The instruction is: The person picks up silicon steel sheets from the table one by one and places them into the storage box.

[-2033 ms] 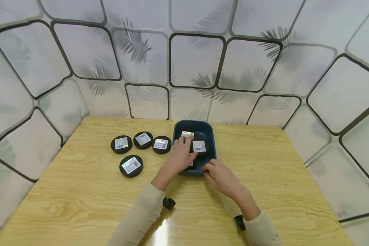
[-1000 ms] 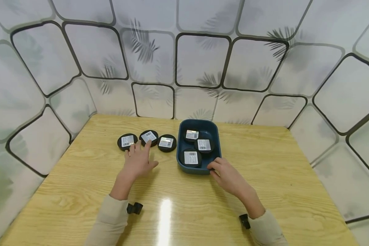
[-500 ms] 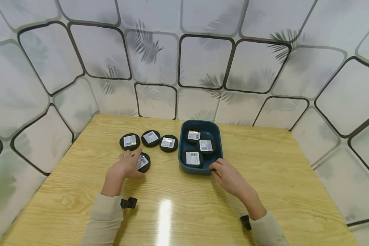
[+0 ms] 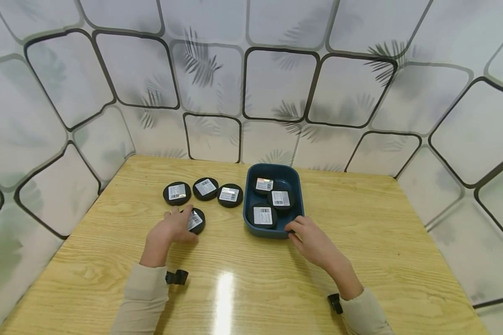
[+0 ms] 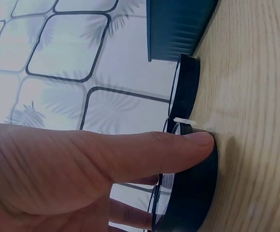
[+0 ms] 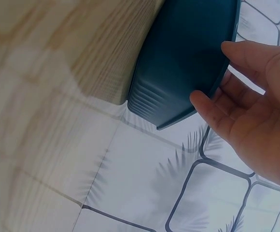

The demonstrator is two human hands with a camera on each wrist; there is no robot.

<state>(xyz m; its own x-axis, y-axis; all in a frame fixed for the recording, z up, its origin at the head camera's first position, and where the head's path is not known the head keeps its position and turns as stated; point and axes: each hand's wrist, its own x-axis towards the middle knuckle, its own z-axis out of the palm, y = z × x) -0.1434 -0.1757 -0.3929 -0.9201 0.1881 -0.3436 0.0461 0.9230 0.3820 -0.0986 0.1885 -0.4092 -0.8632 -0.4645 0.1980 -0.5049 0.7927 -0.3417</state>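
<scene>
In the head view my left hand [image 4: 169, 232] is around a flat round black container [image 4: 199, 223] with a white barcode label, lying on the table. In the left wrist view the thumb presses its side [image 5: 193, 198], while the fingers reach to the far side, partly hidden. My right hand [image 4: 314, 244] grips the near right corner of a dark blue bin [image 4: 292, 179]; the right wrist view has thumb and fingers on either side of its rim [image 6: 221, 79]. Inside the bin lie three similar black containers, one of them [image 4: 262, 216] at the near left.
Three more labelled black containers rest in a row behind my left hand: a left one [image 4: 177, 193], a middle one [image 4: 206, 188] and a right one [image 4: 230, 195] close to the bin. A patterned curtain [image 4: 214, 135] stands along the back of the wooden table [image 4: 352, 209].
My left hand has left the bin, where three containers now show, moved left and closed onto the nearest container on the table. The right hand stays at the bin's corner. The view shifted slightly.
</scene>
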